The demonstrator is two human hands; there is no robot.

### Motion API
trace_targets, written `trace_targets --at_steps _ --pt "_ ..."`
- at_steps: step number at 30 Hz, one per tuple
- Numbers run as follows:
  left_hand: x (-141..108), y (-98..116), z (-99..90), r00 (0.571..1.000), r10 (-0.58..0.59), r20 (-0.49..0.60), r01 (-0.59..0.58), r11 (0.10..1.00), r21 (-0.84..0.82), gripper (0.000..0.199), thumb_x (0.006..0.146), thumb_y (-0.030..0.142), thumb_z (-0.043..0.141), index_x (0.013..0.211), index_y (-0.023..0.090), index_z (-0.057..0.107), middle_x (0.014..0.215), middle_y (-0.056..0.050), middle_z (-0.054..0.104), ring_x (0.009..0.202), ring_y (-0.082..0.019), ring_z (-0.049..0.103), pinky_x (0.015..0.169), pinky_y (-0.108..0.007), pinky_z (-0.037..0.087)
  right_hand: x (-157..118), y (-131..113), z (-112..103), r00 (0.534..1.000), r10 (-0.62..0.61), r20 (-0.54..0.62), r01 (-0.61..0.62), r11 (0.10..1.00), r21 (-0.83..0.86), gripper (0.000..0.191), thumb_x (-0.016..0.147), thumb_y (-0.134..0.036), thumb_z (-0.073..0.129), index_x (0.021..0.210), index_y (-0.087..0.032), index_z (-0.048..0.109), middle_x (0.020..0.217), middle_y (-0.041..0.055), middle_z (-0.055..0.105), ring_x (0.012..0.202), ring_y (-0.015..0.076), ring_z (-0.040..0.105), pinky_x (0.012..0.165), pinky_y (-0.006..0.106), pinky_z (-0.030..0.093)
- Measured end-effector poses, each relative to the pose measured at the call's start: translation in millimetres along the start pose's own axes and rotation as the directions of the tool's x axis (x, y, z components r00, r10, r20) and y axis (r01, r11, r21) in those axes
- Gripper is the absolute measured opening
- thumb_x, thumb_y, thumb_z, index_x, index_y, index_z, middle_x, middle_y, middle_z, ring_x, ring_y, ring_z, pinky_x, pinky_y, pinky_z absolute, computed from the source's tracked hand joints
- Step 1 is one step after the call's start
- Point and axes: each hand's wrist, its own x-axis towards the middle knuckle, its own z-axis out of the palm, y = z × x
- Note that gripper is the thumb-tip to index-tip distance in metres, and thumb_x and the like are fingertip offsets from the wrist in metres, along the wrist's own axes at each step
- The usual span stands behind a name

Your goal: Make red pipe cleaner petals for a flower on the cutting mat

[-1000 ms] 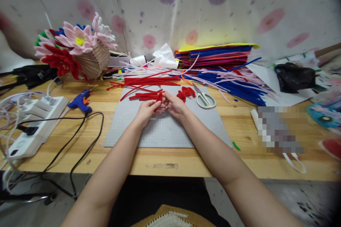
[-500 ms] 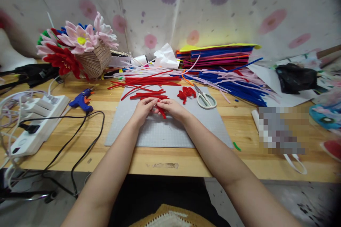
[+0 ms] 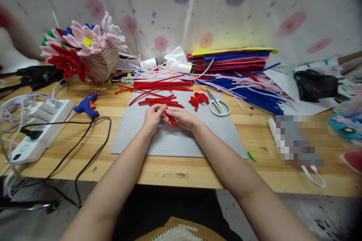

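Note:
Over the grey cutting mat (image 3: 178, 145), my left hand (image 3: 155, 117) and my right hand (image 3: 182, 117) meet with fingers pinched together on a small red fuzzy piece (image 3: 171, 119). Its lower end sticks out below the fingertips; the rest is hidden by them. Several red fuzzy stems (image 3: 161, 101) lie just behind the hands on the mat. To the right are some curled red pieces (image 3: 198, 100) and scissors (image 3: 220, 107) with pale handles, lying on the mat.
A blue glue gun (image 3: 88, 106) and a white power strip (image 3: 42, 131) with cables lie left. A basket of fuzzy flowers (image 3: 98, 62) stands behind. Blue and pink stems (image 3: 254, 96) spread at the back right, near a black plastic bag (image 3: 315, 84).
The fingers of both hands have shifted slightly around the red piece, and the right fingers look straighter. The whole view has moved a little.

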Motion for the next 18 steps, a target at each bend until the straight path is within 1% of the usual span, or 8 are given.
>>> trace_targets --at_steps 2,4,5,7,9,11,14,18 --pt "2 1 -3.6 0.999 0.043 -0.005 -0.042 0.995 0.094 0.03 0.064 0.041 0.065 0.066 0.014 0.054 0.045 0.006 0.047 0.037 -0.005 0.045 0.039 -0.018 0.036 0 1 1 0.999 -0.021 -0.041 0.02 0.999 -0.033 0.023 0.073 -0.037 0.059 0.074 -0.014 0.055 0.059 -0.0025 0.056 0.047 0.004 0.046 0.043 0.016 0.031" --pt "3 5 -9.2 0.997 0.065 0.044 -0.072 0.978 0.196 0.03 0.064 0.042 0.064 0.065 0.015 0.052 0.048 0.005 0.048 0.04 -0.005 0.044 0.04 -0.017 0.036 0 1 0 0.997 -0.055 -0.062 0.049 0.995 -0.087 0.023 0.073 -0.036 0.058 0.071 -0.014 0.054 0.053 -0.0042 0.051 0.043 0.0035 0.041 0.041 0.017 0.026" --pt "3 8 -12.2 0.996 0.05 0.072 -0.065 0.973 0.222 0.03 0.064 0.042 0.064 0.065 0.016 0.05 0.048 0.006 0.046 0.039 -0.005 0.042 0.037 -0.017 0.035 0 1 -1 0.996 -0.066 -0.056 0.059 0.991 -0.118 0.022 0.073 -0.036 0.058 0.069 -0.014 0.055 0.05 -0.005 0.049 0.042 0.0034 0.038 0.041 0.017 0.024" --pt "1 14 -17.4 0.983 -0.067 0.172 0.031 0.978 0.208 0.031 0.067 0.044 0.061 0.062 0.017 0.047 0.045 0.008 0.036 0.036 -0.004 0.034 0.033 -0.016 0.031 -1 1 -3 0.998 -0.064 -0.025 0.059 0.985 -0.165 0.022 0.073 -0.035 0.057 0.068 -0.013 0.056 0.045 -0.0061 0.044 0.04 0.0036 0.034 0.041 0.018 0.023" --pt "-3 19 -20.5 0.944 -0.185 0.274 0.146 0.977 0.157 0.031 0.069 0.044 0.06 0.061 0.017 0.046 0.044 0.009 0.027 0.034 -0.003 0.025 0.03 -0.016 0.026 -2 0 -6 0.999 -0.043 0.016 0.045 0.981 -0.187 0.022 0.073 -0.034 0.058 0.068 -0.013 0.057 0.044 -0.0063 0.042 0.041 0.004 0.032 0.042 0.018 0.023" --pt "-6 22 -21.3 0.898 -0.267 0.35 0.239 0.963 0.123 0.03 0.069 0.042 0.06 0.061 0.017 0.047 0.044 0.009 0.023 0.033 -0.003 0.021 0.029 -0.015 0.021 -4 -1 -7 0.999 -0.022 0.045 0.03 0.981 -0.189 0.022 0.073 -0.034 0.058 0.069 -0.013 0.058 0.044 -0.006 0.042 0.042 0.0043 0.033 0.043 0.019 0.024" --pt "-7 26 -20.5 0.855 -0.324 0.404 0.309 0.945 0.106 0.03 0.069 0.041 0.061 0.061 0.014 0.05 0.045 0.009 0.021 0.034 -0.001 0.018 0.029 -0.013 0.014 -5 -3 -8 0.997 0.016 0.07 -0.003 0.984 -0.179 0.023 0.072 -0.035 0.058 0.069 -0.013 0.058 0.044 -0.0059 0.042 0.042 0.0044 0.033 0.042 0.018 0.024" --pt "-7 24 -19.9 0.849 -0.317 0.423 0.331 0.943 0.042 0.027 0.069 0.035 0.062 0.061 0.012 0.051 0.044 0.009 0.023 0.034 0.0 0.015 0.03 -0.012 0.009 -5 -3 -8 0.997 0.035 0.066 -0.026 0.991 -0.13 0.029 0.074 -0.041 0.056 0.07 -0.013 0.058 0.043 -0.0065 0.04 0.04 0.0038 0.032 0.041 0.018 0.023"
